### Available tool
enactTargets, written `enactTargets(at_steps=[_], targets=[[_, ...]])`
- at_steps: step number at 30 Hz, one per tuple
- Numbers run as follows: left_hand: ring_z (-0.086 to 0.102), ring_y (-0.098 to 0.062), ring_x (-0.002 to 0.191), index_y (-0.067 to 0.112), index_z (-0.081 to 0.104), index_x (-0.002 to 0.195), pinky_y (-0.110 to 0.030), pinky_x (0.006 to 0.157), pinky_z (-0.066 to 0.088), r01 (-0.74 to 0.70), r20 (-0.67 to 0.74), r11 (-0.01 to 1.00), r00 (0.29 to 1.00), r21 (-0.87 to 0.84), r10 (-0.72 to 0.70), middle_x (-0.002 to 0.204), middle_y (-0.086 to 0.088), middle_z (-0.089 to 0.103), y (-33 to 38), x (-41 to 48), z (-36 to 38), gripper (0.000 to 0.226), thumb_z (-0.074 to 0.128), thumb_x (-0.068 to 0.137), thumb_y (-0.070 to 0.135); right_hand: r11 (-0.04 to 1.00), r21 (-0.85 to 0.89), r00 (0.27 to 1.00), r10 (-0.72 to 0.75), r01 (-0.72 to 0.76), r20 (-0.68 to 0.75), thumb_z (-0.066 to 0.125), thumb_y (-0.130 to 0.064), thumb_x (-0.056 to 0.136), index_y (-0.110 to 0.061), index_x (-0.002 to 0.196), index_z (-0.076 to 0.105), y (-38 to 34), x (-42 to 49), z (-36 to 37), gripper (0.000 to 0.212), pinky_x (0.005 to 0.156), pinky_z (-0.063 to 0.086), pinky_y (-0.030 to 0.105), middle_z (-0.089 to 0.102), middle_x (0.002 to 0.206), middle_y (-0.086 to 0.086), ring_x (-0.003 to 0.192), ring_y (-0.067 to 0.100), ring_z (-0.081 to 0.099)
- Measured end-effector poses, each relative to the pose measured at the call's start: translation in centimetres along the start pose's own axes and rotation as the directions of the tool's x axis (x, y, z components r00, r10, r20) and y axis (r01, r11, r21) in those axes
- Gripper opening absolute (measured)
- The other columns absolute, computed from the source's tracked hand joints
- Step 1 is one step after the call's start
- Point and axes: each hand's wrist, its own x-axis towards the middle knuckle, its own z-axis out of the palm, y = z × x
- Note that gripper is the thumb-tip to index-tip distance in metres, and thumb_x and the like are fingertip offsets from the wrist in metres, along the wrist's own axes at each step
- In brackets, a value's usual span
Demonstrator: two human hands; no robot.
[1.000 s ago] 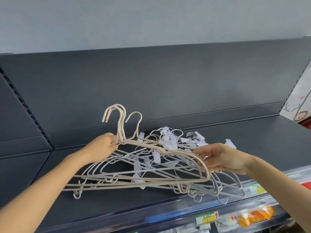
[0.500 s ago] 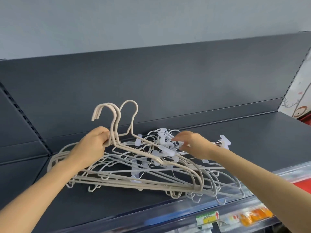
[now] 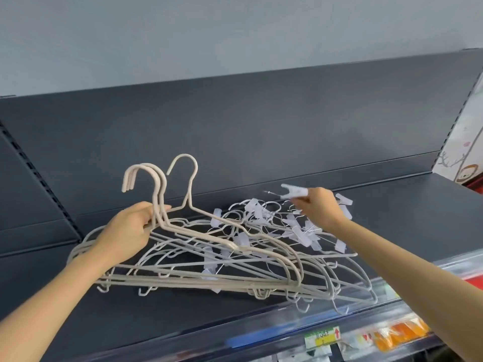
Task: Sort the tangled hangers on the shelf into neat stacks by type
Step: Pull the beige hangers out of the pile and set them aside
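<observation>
Fingers of the left hand [image 3: 128,228] curl tight round the necks of the beige hangers [image 3: 183,279], clamped on them just under the hooks. Above that fist two thick hooks [image 3: 142,167] rise side by side. A thinner third hook [image 3: 183,155] stands just right of them and a little taller; its neck runs down toward the same fist, though I cannot tell whether the fingers take it in as well. Below and to the right of this grip, the hangers' shoulders and bottom bars fan out low over the dark grey shelf [image 3: 405,226], and their far ends pass under the tangle beyond.

Between the two grips lies the heap of wire clip hangers [image 3: 298,232]. Its pale translucent clips jut at all angles and are threaded through the beige arms. At the heap's upper back edge the right hand [image 3: 321,207] pinches one clip [image 3: 292,192] between thumb and fingertips. The clip points left from the fingers, raised just above the rest, with a thin metal wire showing past its open end. More clips sit just under and behind this hand.

Nearer the person than either grip, the shelf's front rail [image 3: 261,335] carries a green-and-yellow price label [image 3: 322,335], with blurred orange packets [image 3: 400,333] to its right.
</observation>
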Motion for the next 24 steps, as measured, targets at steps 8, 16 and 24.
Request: enactTargets(at_steps=[8,16,24], targets=[[0.057,-0.015,0.078,0.029,0.062,0.119,-0.031,0.068,0.042,0.146,-0.128,0.981,0.978,-0.126,-0.162,0.111,-0.005,0.064,-2.0,0.5,-2.4,0.056,0.036,0.088,-0.009,0.980,-0.156,0.986,-0.106,0.126,0.131,0.039,0.007,0.087,-0.009,0.122,0.061,0.4,-1.5,2.0,0.045,0.095,0.047,0.032,0.061,0.126,0.011,0.114,0.027,0.057],[0.056,-0.020,0.084,0.022,0.062,0.124,-0.029,0.064,0.042,0.242,-0.142,0.960,0.955,-0.138,-0.261,0.099,-0.004,0.066,-3.9,0.2,-2.7,0.051,0.039,0.087,-0.005,0.951,0.261,0.977,-0.196,0.168,0.086,0.037,-0.035,0.096,-0.004,0.084,0.062,-4.8,-2.2,0.6,0.042,0.070,0.049,0.044,0.063,0.076,0.016,0.065,0.018,0.052],[0.051,-0.020,0.119,0.032,0.055,0.128,-0.027,0.085,0.041,0.098,-0.137,0.995,0.985,-0.036,-0.102,0.135,0.006,0.052,-4.3,-2.3,-4.5,0.062,0.039,0.087,-0.010,0.853,0.523,0.829,-0.298,0.008,0.473,0.055,-0.021,0.094,-0.008,0.096,0.070,-10.3,-4.2,1.4,0.019,0.056,0.049,0.020,0.065,0.071,0.005,0.061,0.013,0.059]])
